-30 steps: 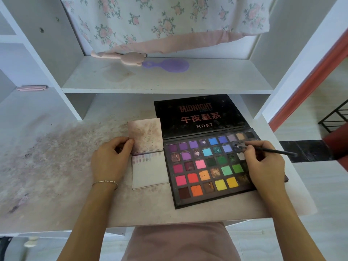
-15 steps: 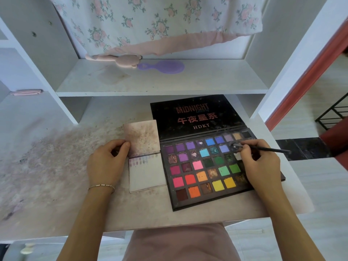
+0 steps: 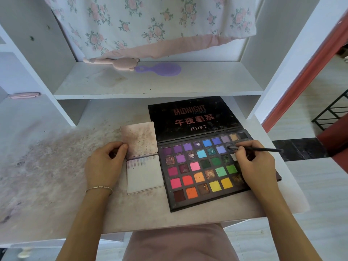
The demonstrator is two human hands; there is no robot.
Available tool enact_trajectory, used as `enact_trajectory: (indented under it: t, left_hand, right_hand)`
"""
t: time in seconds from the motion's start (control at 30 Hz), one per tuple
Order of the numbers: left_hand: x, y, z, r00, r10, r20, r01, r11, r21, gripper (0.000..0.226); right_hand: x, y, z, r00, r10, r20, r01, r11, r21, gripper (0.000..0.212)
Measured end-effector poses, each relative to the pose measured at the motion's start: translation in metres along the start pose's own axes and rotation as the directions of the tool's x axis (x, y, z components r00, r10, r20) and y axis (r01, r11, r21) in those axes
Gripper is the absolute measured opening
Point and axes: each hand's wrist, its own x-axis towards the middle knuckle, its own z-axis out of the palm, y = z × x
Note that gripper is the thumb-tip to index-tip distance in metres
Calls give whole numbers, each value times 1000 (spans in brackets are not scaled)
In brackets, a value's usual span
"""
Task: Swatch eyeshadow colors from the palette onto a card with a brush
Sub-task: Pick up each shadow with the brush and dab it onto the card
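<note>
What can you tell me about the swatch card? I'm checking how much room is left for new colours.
The swatch card is a small, squarish white booklet lying open and flat on the desk, directly left of the eyeshadow palette. Its upper leaf is stained dusty pink-brown with specks. The lower leaf carries one row of purplish swatches along its top edge; the rest looks blank. The left hand holds the upper leaf's left edge with the thumb.

Palette [image 3: 207, 166] lid glossy, card [image 3: 145, 176] matt, probably paper
</note>
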Motion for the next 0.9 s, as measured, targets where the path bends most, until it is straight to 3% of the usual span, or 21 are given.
enact_trajectory:
  t: [0.33, 0.47, 0.67, 0.9]
  left_hand:
    - [0, -1, 0, 1000, 5, 1, -5, 1000, 14, 15]
    - [0, -3, 0, 1000, 17, 3, -17, 1000, 15, 15]
    - [1, -3, 2, 1000, 14, 8, -14, 1000, 7, 14]
    - [2, -3, 3, 1000, 2, 2, -2, 1000, 5, 13]
  right_hand:
    - [-2, -3, -1, 1000, 11, -13, -11, 999, 51, 10]
    - [-6, -12, -1, 1000, -10, 17, 8, 989, 146, 23]
    - [-17, -43, 18, 977, -77, 200, 13, 953, 303, 28]
    - [-33, -80, 63, 891, -169, 422, 5, 932, 362, 26]
